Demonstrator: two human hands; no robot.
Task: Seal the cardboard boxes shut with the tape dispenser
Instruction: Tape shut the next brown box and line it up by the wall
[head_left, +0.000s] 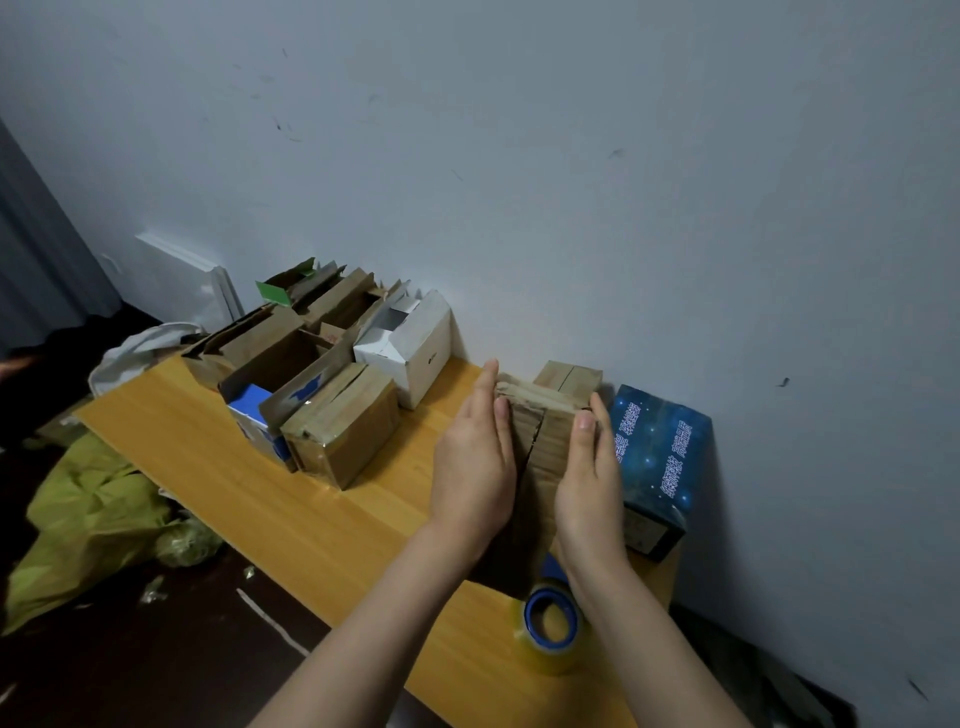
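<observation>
A brown cardboard box (540, 441) stands on the yellow wooden table (249, 467), its two top flaps nearly meeting with a dark gap between them. My left hand (475, 467) presses flat against the box's left side with straight fingers. My right hand (589, 478) presses against its right side, thumb lying on the top flap. A roll of clear tape on a blue core (553, 626) lies on the table just below the box, between my forearms.
A taped brown box (345, 431), several open cardboard boxes (270, 353) and a white box (410, 348) crowd the table's left rear. A small brown box (569, 376) and a dark blue starry box (657, 462) stand by the wall. Yellow-green bags (93, 525) lie on the dark floor.
</observation>
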